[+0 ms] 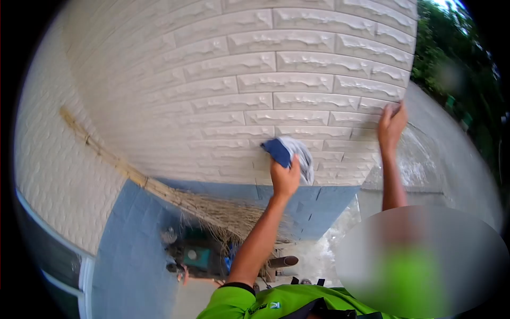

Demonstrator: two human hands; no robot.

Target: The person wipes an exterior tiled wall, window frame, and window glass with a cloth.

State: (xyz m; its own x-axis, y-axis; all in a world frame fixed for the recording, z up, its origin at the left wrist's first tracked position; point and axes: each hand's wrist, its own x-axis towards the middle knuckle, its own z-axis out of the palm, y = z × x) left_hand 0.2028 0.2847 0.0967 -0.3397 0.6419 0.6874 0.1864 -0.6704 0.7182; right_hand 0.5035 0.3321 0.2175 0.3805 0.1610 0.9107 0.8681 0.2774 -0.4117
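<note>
A white and dark blue cloth (300,154) is bunched in my left hand (285,179), which presses it near the lower part of a wall faced with cream, brick-shaped tiles (303,40). The fingers are closed round the cloth and partly hidden by it. To the right, my right hand (391,127) grips the wall's outer corner, its fingers bent over the edge. Below the cream tiles runs a band of blue-grey tiles (313,204).
A long twig broom (196,204) leans against the left wall, bristles down. Beneath it sit a green box-like thing (196,257) and other clutter. A window frame (85,276) stands at lower left. Wet-looking concrete (419,159) and trees (451,58) lie beyond the corner.
</note>
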